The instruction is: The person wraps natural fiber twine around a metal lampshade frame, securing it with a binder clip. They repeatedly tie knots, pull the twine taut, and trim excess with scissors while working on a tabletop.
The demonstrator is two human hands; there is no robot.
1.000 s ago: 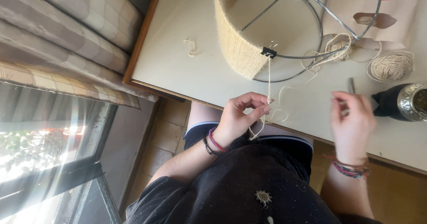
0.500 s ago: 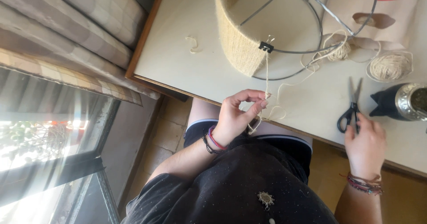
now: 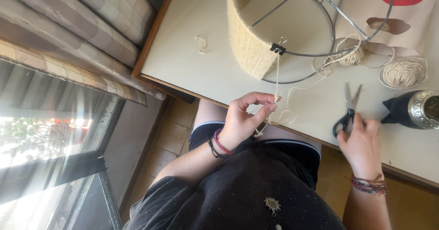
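Observation:
A wire lampshade frame (image 3: 247, 42), partly wrapped in pale twine, stands on the cream table (image 3: 192, 79). A black binder clip (image 3: 277, 49) on its rim holds a twine strand (image 3: 277, 74) that hangs toward me. My left hand (image 3: 244, 120) pinches that strand between thumb and fingers at the table's near edge. Black-handled scissors (image 3: 350, 106) lie flat on the table to the right. My right hand (image 3: 363, 141) rests beside their handles, its fingers loose and just touching them.
A ball of twine (image 3: 403, 72) and a smaller one (image 3: 352, 56) lie right of the frame, by a brown paper bag (image 3: 366, 6). A black and metal cup (image 3: 414, 109) stands at the far right. A twine scrap (image 3: 201, 45) lies left. Checked cushions (image 3: 91, 20) and a window are at the left.
My right hand, raised with the scissors a second ago, came down, laid them on the table and drew back from the handles. My left hand kept its pinch on the strand.

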